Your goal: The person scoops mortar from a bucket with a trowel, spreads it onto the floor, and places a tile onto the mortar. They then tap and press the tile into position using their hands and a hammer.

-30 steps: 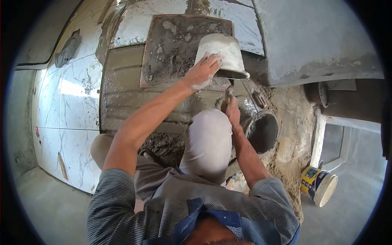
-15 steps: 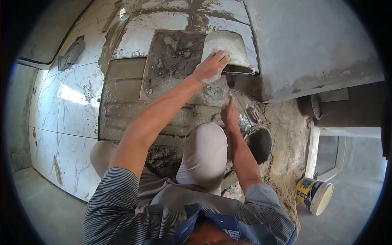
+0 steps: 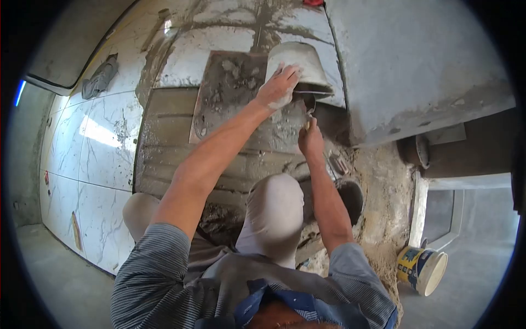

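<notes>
My left hand [image 3: 280, 89] is closed on the side of a pale, mortar-smeared bucket [image 3: 298, 61], which is tipped over with its mouth toward me. In my right hand [image 3: 311, 141] is a trowel [image 3: 310, 108], its handle in my fist and its blade at the bucket's mouth. Under and left of the bucket lies a tile [image 3: 211, 123] with reddish edges, its upper face covered in wet grey mortar [image 3: 233, 77]. What is inside the bucket is hidden from me.
Ridged wet mortar [image 3: 167, 151] spreads before my knees. Marble-patterned tiles [image 3: 104, 181] cover the left, with a grey cloth [image 3: 101, 77] on them. A dark bucket [image 3: 350, 202] stands by my right forearm. A grey wall block [image 3: 422, 66] rises at right; a yellow-labelled bucket [image 3: 422, 270] lies beyond.
My right hand has moved up with the trowel, bringing the blade to the bucket's mouth. My left hand stays on the bucket. The view has shifted slightly.
</notes>
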`<control>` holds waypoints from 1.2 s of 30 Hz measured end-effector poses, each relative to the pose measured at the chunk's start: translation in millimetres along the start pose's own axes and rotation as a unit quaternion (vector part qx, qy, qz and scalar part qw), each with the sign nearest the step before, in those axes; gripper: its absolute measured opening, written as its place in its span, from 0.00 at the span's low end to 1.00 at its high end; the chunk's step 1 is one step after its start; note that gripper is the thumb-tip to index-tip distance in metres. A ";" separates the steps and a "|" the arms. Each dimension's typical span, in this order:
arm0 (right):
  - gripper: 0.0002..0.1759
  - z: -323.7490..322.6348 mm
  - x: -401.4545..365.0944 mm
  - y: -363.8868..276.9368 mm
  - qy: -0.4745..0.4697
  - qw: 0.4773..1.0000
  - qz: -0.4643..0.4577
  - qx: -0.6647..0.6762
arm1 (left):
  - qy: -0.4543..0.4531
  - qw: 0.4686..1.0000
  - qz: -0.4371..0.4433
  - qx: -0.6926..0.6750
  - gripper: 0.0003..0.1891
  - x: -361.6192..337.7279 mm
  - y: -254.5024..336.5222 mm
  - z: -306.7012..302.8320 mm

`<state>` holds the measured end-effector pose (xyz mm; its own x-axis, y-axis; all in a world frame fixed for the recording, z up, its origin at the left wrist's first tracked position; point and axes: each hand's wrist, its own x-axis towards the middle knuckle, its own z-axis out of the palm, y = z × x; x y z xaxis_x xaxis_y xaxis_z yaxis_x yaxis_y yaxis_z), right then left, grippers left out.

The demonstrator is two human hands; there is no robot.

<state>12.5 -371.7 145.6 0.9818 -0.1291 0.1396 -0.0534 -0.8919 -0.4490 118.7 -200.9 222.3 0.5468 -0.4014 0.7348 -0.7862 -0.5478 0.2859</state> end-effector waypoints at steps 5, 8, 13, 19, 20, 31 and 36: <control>0.26 15.3 19.8 -19.1 -0.041 0.998 -0.033 -0.028 | 0.031 0.999 0.005 0.041 0.21 -6.4 -17.4 -28.9; 0.22 25.8 15.6 -29.1 -0.037 0.997 -0.069 0.009 | 0.028 0.996 -0.021 0.087 0.23 -13.6 -34.4 -45.9; 0.24 37.8 -5.5 -47.1 -0.111 0.990 -0.081 -0.019 | -0.014 0.993 -0.081 0.087 0.25 -55.6 -29.4 -72.4; 0.23 47.5 -10.1 -42.2 -0.117 0.985 -0.125 -0.009 | -0.038 0.991 -0.109 0.070 0.25 -78.7 -21.1 -88.0; 0.22 48.0 -9.2 -41.0 -0.153 0.982 -0.106 -0.012 | -0.047 0.990 -0.105 0.083 0.24 -86.8 -18.5 -85.6; 0.24 20.5 -62.0 4.1 -0.155 0.988 -0.013 -0.015 | -0.084 0.994 -0.059 0.027 0.22 -114.6 4.8 -39.6; 0.26 23.4 -81.3 18.9 -0.076 0.997 -0.024 -0.019 | -0.077 0.996 -0.040 -0.015 0.22 -107.8 22.1 -22.5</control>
<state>-64.1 -367.9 105.1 0.9995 -0.0218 0.0228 -0.0105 -0.9116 -0.4110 35.9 -153.3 163.3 0.6444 -0.4652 0.6068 -0.7447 -0.5620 0.3600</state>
